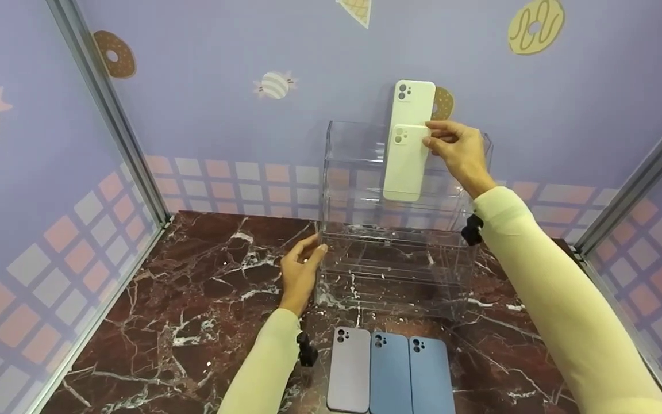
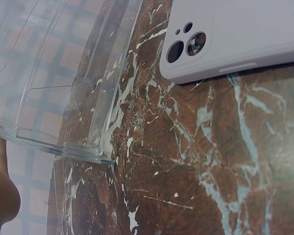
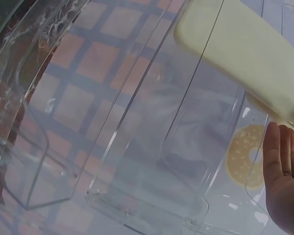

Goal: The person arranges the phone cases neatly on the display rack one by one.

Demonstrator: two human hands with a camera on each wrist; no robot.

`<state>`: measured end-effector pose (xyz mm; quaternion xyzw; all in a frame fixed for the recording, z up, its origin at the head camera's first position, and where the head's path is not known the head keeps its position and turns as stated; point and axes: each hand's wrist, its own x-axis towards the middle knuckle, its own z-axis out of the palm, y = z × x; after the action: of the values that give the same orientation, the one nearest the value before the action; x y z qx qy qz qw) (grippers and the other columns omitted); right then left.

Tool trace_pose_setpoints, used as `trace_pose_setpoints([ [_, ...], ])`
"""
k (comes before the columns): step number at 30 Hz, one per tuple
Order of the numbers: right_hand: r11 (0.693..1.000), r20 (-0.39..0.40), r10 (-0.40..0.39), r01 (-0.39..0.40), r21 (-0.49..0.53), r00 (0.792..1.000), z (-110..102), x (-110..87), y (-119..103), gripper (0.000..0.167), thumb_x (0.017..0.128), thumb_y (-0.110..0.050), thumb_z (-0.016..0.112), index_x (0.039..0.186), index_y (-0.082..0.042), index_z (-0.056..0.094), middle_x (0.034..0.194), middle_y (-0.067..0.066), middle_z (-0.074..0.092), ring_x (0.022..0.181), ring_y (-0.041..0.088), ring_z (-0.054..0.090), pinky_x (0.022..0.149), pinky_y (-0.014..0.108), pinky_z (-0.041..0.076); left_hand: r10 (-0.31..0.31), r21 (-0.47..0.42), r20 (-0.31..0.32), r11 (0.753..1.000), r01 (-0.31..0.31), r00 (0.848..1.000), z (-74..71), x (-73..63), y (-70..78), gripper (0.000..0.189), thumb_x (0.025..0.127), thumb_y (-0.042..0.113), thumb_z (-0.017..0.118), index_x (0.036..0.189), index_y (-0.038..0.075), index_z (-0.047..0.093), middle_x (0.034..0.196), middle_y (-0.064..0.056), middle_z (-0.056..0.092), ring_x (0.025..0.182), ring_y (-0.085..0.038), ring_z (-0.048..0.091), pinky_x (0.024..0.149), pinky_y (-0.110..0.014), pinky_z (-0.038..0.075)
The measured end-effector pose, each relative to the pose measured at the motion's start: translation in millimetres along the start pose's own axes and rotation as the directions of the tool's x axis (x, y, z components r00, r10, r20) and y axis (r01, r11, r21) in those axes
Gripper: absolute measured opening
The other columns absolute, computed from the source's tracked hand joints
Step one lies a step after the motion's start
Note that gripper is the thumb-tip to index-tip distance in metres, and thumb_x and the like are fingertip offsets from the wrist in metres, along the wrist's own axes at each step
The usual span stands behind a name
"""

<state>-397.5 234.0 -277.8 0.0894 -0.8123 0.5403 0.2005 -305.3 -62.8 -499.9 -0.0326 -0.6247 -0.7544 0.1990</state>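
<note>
L hand (image 1: 299,276), fingers loose & gripping nothing, rests at the L side of a clear rack (image 1: 356,142), a lilac case (image 1: 348,371) & two blue cases (image 1: 389,374) lying in front, as R hand (image 1: 460,150) pinches a pale-yellow phone case (image 1: 405,169) by its upper R edge in the rack, before a white case (image 1: 412,109). Prob. light, slightly flexible, not fragile; best held by side edges, clear of camera cutouts. Dark-red marble-look tabletop (image 1: 181,322), lilac walls (image 1: 204,103) w/ sweets prints.

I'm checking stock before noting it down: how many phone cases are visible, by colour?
Pale cream cases: 2
Blue cases: 2
Lilac-grey case: 1
Total: 5
</note>
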Motion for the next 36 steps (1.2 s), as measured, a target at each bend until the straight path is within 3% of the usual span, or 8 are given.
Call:
trace_pose_setpoints([
  [6, 0.986, 0.047, -0.024, 0.031, -0.162, 0.999, -4, -7.2, -2, 0.045, 0.098, -0.009, 0.078, 0.141, -0.003, 0.067, 0.127, 0.020, 0.070, 0.115, 0.027, 0.066, 0.097, 0.033, 0.055, -0.003, 0.014, -0.002, 1.000, 0.003, 1.000, -2.7, 1.9, -1.7, 0.032, 0.096, 0.002, 0.077, 0.127, -0.003, 0.074, 0.109, -0.018, 0.076, 0.094, -0.015, 0.070, 0.081, -0.023, 0.055],
  [11, 0.973, 0.062, -0.081, 0.093, -0.212, 0.995, -9, -18.3, -4, 0.046, 0.097, -0.012, 0.080, 0.140, -0.001, 0.067, 0.129, 0.021, 0.069, 0.120, 0.032, 0.065, 0.103, 0.040, 0.053, 0.001, 0.024, -0.005, 1.000, -0.001, 1.000, -5.0, 2.9, -2.8, 0.032, 0.096, 0.003, 0.077, 0.127, -0.003, 0.074, 0.109, -0.015, 0.077, 0.096, -0.016, 0.070, 0.084, -0.024, 0.055],
  [17, 0.972, 0.097, -0.133, 0.149, -0.183, 0.986, -17, -39.7, -3, 0.044, 0.096, -0.010, 0.081, 0.136, 0.003, 0.067, 0.129, 0.021, 0.070, 0.118, 0.032, 0.067, 0.102, 0.034, 0.054, 0.015, 0.022, -0.006, 1.000, -0.015, 1.000, -5.7, 4.3, -3.4, 0.034, 0.097, 0.004, 0.077, 0.129, -0.004, 0.072, 0.119, -0.025, 0.072, 0.099, -0.018, 0.070, 0.086, -0.024, 0.056],
  [25, 0.975, 0.175, -0.137, 0.164, -0.151, 0.975, -33, -85.4, 8, 0.045, 0.096, -0.010, 0.079, 0.137, 0.001, 0.065, 0.129, 0.018, 0.071, 0.116, 0.028, 0.067, 0.101, 0.031, 0.054, 0.020, 0.013, -0.009, 1.000, -0.020, 1.000, -3.6, 4.4, -4.9, 0.033, 0.096, 0.001, 0.077, 0.127, -0.006, 0.073, 0.116, -0.026, 0.073, 0.100, -0.028, 0.070, 0.083, -0.022, 0.056],
  [31, 0.969, 0.178, -0.168, 0.196, -0.148, 0.969, -45, -114.2, 20, 0.043, 0.095, -0.006, 0.080, 0.135, 0.004, 0.067, 0.125, 0.020, 0.072, 0.112, 0.029, 0.069, 0.093, 0.018, 0.053, 0.031, 0.012, -0.016, 0.999, -0.031, 0.999, -2.2, 3.9, -5.9, 0.032, 0.095, 0.001, 0.077, 0.126, -0.007, 0.073, 0.112, -0.021, 0.075, 0.095, -0.018, 0.071, 0.081, -0.022, 0.055],
  [36, 0.971, 0.170, -0.169, 0.193, -0.137, 0.971, -53, -134.7, 26, 0.042, 0.093, -0.002, 0.080, 0.133, 0.004, 0.068, 0.122, 0.018, 0.073, 0.105, 0.015, 0.070, 0.091, 0.018, 0.054, 0.022, 0.008, -0.010, 1.000, -0.022, 1.000, -3.0, 4.8, -6.3, 0.032, 0.096, 0.002, 0.077, 0.126, -0.007, 0.073, 0.113, -0.023, 0.075, 0.093, -0.012, 0.070, 0.082, -0.021, 0.055],
])
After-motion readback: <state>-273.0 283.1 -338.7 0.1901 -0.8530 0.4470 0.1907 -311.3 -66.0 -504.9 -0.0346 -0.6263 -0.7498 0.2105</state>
